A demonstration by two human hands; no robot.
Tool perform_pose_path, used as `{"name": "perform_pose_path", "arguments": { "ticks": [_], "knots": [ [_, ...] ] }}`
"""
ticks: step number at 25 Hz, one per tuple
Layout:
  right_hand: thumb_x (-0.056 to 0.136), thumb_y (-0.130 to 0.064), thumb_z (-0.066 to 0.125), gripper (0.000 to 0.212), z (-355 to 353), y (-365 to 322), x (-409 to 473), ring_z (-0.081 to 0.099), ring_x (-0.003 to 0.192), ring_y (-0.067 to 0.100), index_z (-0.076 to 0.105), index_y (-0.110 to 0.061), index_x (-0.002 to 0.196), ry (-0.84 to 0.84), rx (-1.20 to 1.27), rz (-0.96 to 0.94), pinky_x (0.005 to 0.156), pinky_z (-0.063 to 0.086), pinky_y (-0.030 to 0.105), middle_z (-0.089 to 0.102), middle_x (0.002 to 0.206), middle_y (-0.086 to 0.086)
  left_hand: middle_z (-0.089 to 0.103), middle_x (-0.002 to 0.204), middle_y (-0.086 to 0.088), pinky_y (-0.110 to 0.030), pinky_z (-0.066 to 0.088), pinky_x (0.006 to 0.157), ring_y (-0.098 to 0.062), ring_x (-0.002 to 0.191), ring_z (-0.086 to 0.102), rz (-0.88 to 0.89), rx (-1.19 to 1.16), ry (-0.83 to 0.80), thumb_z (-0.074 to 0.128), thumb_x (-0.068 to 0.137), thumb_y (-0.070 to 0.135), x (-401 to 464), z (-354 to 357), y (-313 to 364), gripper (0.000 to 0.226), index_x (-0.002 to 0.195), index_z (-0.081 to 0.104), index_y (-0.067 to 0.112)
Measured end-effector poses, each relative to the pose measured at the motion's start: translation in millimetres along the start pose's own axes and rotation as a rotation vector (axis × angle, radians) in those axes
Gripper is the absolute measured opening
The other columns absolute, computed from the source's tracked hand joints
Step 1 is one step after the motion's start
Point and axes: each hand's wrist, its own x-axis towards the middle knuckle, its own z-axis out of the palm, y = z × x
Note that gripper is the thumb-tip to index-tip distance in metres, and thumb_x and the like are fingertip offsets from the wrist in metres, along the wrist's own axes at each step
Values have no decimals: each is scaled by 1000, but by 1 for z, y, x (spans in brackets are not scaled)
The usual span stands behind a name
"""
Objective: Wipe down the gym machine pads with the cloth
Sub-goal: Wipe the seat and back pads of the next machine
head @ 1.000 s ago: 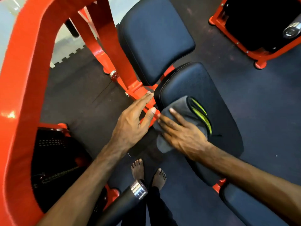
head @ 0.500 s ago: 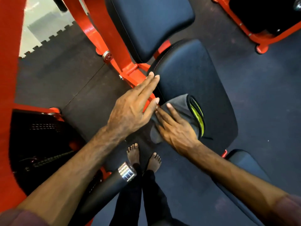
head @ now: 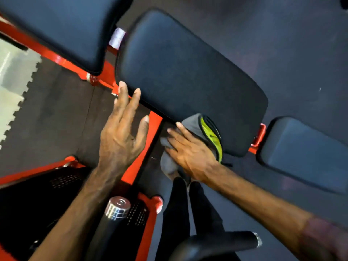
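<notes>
One cloth [head: 195, 127], grey with a yellow-green edge, lay on the near edge of the middle pad [head: 184, 72] under my flat right hand [head: 190, 149]. Left hand [head: 120, 132] hovered, fingers spread, holding nothing. Best: full overlapping strokes, firm pressure. Motion blur hid the pad's seams and any dirt.

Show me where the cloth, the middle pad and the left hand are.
cloth [head: 194, 123]: head view, grey part above the fingers.
middle pad [head: 188, 72]: head view, centre of its top face.
left hand [head: 120, 136]: head view, back of the hand.
</notes>
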Motion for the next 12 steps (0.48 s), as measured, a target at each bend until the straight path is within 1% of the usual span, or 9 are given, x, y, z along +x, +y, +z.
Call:
{"name": "perform_pose_path", "arguments": {
  "ticks": [2,3,5,6,7,8,9,11,12],
  "knots": [
    [75,-19,63,62,-10,-5,-48,53,142,34,68,-17,136,48,391,243,127,24,56,64,142,11,23,171,-25,-58,29,128,-35,161,24,-3,38,-11,61,107,16,1,-2,1,58,160,40,1],
    [73,-12,65,62,-12,-9,-70,59,135,32,68,-20,135,125,623,501,124,32,45,66,138,8,22,171,-25,-59,25,129,-36,161,23,7,76,-34,60,107,16,2,-3,1,58,160,40,2],
    [89,-9,70,36,-18,-12,-89,70,116,24,72,-23,123,408,1129,1202,104,49,25,74,120,2,23,171,-25,-62,18,130,-38,162,20,85,165,-88,58,107,17,6,-5,9,57,160,40,2],
    [94,-14,74,25,-17,-15,-80,72,109,21,73,-23,116,507,1405,1552,97,55,27,76,112,0,24,171,-24,-64,17,129,-39,162,20,145,190,-117,58,107,16,9,-4,15,57,159,42,2],
    [94,-21,76,27,-19,-20,-61,74,105,21,74,-21,121,621,1678,1794,96,58,34,77,110,0,26,171,-23,-66,17,128,-38,162,20,200,203,-144,58,107,16,13,-3,21,56,158,43,2],
    [91,-29,78,41,-14,-26,-48,73,106,22,69,-26,132,768,1900,1919,97,59,41,77,113,2,27,171,-22,-67,17,127,-38,162,20,249,211,-172,58,106,16,18,-2,26,55,158,44,2],
    [88,-37,79,55,-11,-30,-28,73,110,23,63,-34,140,933,2084,1928,101,57,45,76,121,2,28,171,-20,-68,17,127,-37,162,21,291,224,-200,57,106,16,24,0,31,54,157,45,3],
    [93,-45,72,51,-16,-37,20,72,114,23,59,-34,141,1236,2388,1882,106,55,50,74,127,2,30,171,-17,-68,18,127,-35,161,23,398,272,-259,56,106,17,38,8,40,53,156,48,4],
    [98,-49,64,47,-31,-35,48,72,114,23,58,-29,140,1237,2465,1873,106,55,50,73,127,2,31,171,-17,-68,18,127,-34,161,24,460,294,-289,55,106,17,48,11,39,52,156,48,4]
  ]
}}
